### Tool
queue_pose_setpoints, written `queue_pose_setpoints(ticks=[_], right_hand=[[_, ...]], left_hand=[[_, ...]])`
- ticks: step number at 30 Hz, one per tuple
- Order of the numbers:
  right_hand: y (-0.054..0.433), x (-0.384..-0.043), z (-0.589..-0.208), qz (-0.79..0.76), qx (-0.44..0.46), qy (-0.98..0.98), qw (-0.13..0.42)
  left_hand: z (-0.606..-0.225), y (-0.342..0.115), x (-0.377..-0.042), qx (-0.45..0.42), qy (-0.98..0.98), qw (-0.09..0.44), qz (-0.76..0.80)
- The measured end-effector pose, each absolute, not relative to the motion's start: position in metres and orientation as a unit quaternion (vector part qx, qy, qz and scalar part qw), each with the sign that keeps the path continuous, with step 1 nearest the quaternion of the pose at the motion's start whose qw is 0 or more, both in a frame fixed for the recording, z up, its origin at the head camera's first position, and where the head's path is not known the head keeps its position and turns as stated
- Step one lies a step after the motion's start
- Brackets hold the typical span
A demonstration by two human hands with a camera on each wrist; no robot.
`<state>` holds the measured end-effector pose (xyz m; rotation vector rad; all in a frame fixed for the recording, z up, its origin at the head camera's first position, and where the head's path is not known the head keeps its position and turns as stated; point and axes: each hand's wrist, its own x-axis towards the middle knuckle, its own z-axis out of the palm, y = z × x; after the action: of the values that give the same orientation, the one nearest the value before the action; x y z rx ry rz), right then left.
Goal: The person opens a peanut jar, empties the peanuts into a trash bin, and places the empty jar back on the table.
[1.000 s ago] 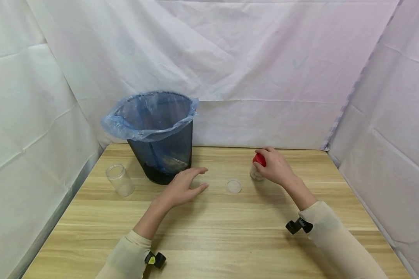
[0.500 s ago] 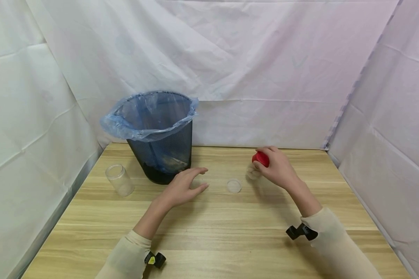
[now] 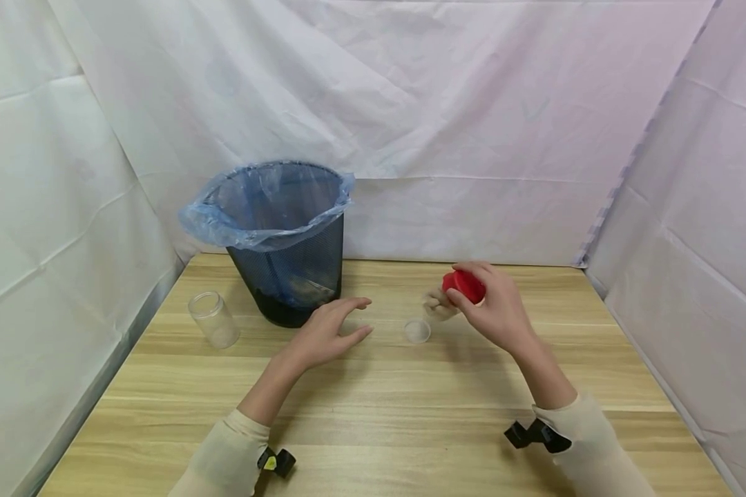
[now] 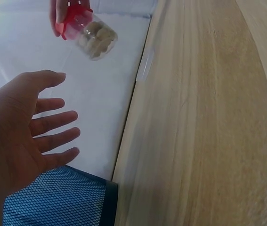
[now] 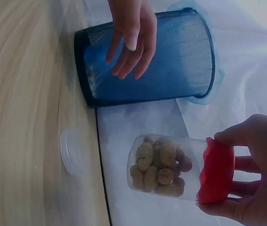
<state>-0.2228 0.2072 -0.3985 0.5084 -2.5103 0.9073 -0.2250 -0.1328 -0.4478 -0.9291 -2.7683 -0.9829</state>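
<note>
My right hand (image 3: 494,307) grips a clear jar (image 5: 164,165) by its red lid (image 5: 218,172), which has a wavy edge. Several tan, rounded pieces that look like unshelled peanuts (image 5: 157,169) lie toward the jar's base. The jar hangs tilted above the table, its base pointing left. On the table between my hands lies a clear round lid (image 3: 417,330). My left hand (image 3: 329,335) holds nothing; its fingers are spread, thumb apart, as the left wrist view shows. It is nearest to the front of the mesh bin (image 3: 286,276).
A blue plastic bag (image 3: 261,238) lines the black bin and folds over its rim. Left of the bin stands an uncovered clear jar (image 3: 214,321). White cloth (image 3: 460,124) hangs behind the wooden table (image 3: 379,428) and along both sides.
My right hand has raised the red-lidded jar off the table and tilted it, swinging its base to the left toward the clear lid. My left hand has stayed in place.
</note>
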Motion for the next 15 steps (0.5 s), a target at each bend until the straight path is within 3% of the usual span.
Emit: queue_pose_setpoints(ticks=[5, 15], right_hand=[[0.2, -0.215, -0.4, 0.372, 0.187, -0.88, 0.226], [0.191, -0.207, -0.402, 0.458, 0.187, -0.851, 0.179]], left_hand=[[-0.446, -0.132, -0.225, -0.304, -0.895, 0.037, -0.325], [-0.444, -0.127, -0.22, -0.301, -0.883, 0.054, -0.356]])
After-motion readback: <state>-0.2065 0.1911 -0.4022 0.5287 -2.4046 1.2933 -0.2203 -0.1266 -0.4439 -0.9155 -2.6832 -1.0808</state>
